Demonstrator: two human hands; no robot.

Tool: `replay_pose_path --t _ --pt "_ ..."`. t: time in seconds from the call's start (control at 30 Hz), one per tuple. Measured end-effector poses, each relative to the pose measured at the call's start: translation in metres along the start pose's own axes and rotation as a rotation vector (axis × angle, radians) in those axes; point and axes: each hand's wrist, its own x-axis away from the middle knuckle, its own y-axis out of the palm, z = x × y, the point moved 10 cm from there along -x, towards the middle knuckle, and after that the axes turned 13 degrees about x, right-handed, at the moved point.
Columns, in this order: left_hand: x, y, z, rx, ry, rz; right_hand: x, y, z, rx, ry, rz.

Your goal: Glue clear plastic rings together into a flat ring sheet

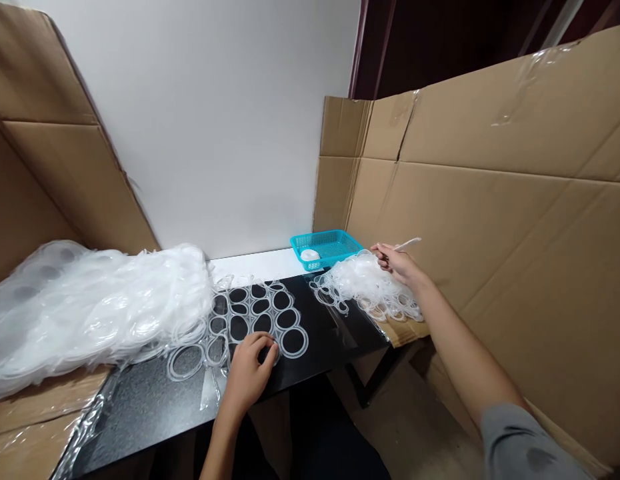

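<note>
My left hand rests at the near edge of a sheet of joined clear plastic rings, its curled fingers closed on one of the rings. The sheet lies flat on the black tabletop. My right hand is raised over a heap of loose translucent rings at the right. A slim white pen-like tool sticks out from its closed fingers; whether a ring is also held there cannot be made out.
A tall stack of translucent ring sheets covers the left of the table. At the back stands a turquoise basket with a white roll-like item inside. Cardboard panels wall in both sides, and a white wall rises behind.
</note>
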Motion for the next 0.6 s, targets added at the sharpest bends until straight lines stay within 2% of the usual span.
replay_pose_path --t 0.1,0.17,0.23,0.33,0.4,0.47,0.6 --pt "-0.001 0.001 -0.001 -0.011 -0.001 -0.008 0.001 0.018 -0.019 -0.216 -0.004 -0.060" --pt "0.001 0.004 -0.001 -0.049 -0.002 -0.013 0.004 0.042 -0.037 -0.269 -0.057 -0.122" --pt "0.004 0.007 0.003 -0.134 0.019 0.000 0.010 0.083 -0.052 -0.231 -0.113 -0.246" --pt "0.011 0.012 0.011 -0.277 0.058 -0.001 0.023 0.163 -0.068 0.060 -0.267 -0.413" --pt "0.015 0.012 0.012 -0.307 0.038 -0.010 0.026 0.214 -0.074 0.343 -0.406 -0.427" --pt "0.019 0.005 0.010 -0.291 -0.009 0.020 0.019 0.260 -0.065 0.601 -0.409 -0.441" --pt "0.027 -0.010 0.005 -0.246 -0.050 0.104 -0.001 0.321 -0.055 0.702 -0.370 -0.442"
